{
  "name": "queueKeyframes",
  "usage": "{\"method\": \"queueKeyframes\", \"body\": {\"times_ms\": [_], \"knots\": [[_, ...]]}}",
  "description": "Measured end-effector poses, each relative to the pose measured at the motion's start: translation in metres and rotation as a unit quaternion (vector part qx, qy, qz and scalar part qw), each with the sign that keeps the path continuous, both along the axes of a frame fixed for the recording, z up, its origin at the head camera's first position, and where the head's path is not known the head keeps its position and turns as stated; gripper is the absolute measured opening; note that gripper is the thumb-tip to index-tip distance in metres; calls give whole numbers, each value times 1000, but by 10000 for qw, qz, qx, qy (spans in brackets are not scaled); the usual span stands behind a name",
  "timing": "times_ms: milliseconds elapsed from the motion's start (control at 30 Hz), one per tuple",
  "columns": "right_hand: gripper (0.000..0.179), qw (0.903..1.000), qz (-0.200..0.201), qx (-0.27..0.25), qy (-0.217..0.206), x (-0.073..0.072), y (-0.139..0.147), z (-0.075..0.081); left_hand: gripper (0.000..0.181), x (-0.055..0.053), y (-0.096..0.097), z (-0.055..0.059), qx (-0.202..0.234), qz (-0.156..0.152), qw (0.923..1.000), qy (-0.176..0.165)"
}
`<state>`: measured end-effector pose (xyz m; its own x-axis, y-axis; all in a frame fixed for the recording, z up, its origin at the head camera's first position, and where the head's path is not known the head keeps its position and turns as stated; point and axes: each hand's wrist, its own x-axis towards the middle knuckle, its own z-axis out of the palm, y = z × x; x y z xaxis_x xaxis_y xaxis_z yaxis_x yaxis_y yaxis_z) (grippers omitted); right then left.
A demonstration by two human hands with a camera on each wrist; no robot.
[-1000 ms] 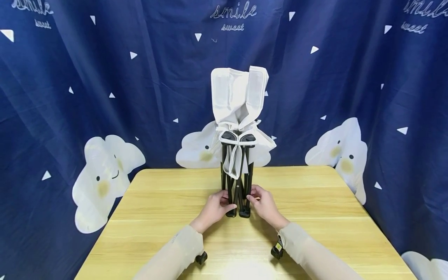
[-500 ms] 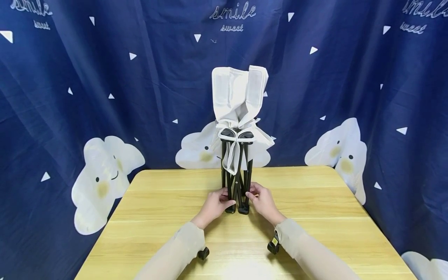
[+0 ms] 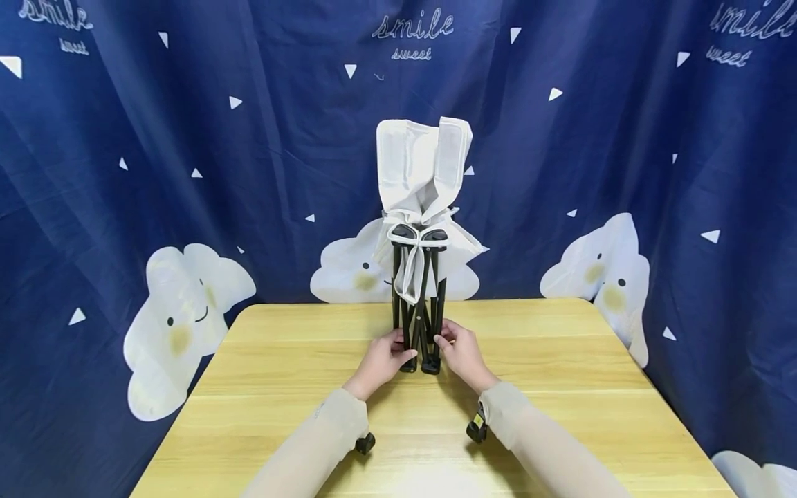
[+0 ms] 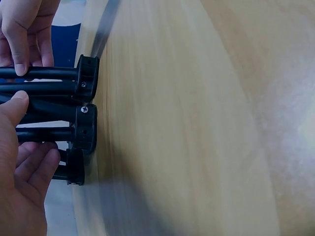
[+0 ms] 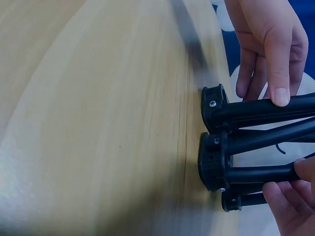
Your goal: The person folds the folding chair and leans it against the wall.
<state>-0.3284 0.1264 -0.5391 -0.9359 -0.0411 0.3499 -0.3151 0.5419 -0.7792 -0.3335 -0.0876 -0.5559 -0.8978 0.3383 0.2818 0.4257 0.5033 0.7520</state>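
Observation:
A folded camp chair (image 3: 407,166) stands upright at the back middle of the table, white fabric bunched on top and black tube legs (image 3: 418,319) gathered below. My left hand (image 3: 382,361) holds the legs low on the left, thumb in front and fingers behind, as the left wrist view shows with the hand (image 4: 22,162) at the tubes. On the right side my right hand (image 3: 463,354) pinches a leg between thumb and fingers. Black plastic feet (image 5: 212,162) with screws sit at the tabletop in the right wrist view. The fabric hides the upper frame.
The light wooden table (image 3: 299,415) extends in front of and beside the chair. Behind it hangs a dark blue curtain (image 3: 280,83) with white clouds and triangles. A small black device (image 3: 477,427) hangs under the right cuff, another (image 3: 365,443) under the left.
The chair has shifted slightly away from me and a little left, still upright. Both hands have moved along with it, keeping their hold on the legs.

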Motion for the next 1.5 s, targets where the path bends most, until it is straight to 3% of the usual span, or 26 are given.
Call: {"method": "queueKeyframes", "body": {"times_ms": [433,700,1133,1500], "knots": [[30,9999,-26,-36,-91,-10,-2,-3,31,-7,-1,4,-134,-69,9998,-118],[31,9999,-95,78,-11,-23,0,-3,37,-20,3,3,-156,-12,9998,-153],[32,9997,-154,187,-80,-41,-3,-1,36,-32,5,10,-173,143,9995,-230],[29,9993,-188,287,-119,-53,-4,3,33,-42,6,14,-212,229,9995,-95]]}}
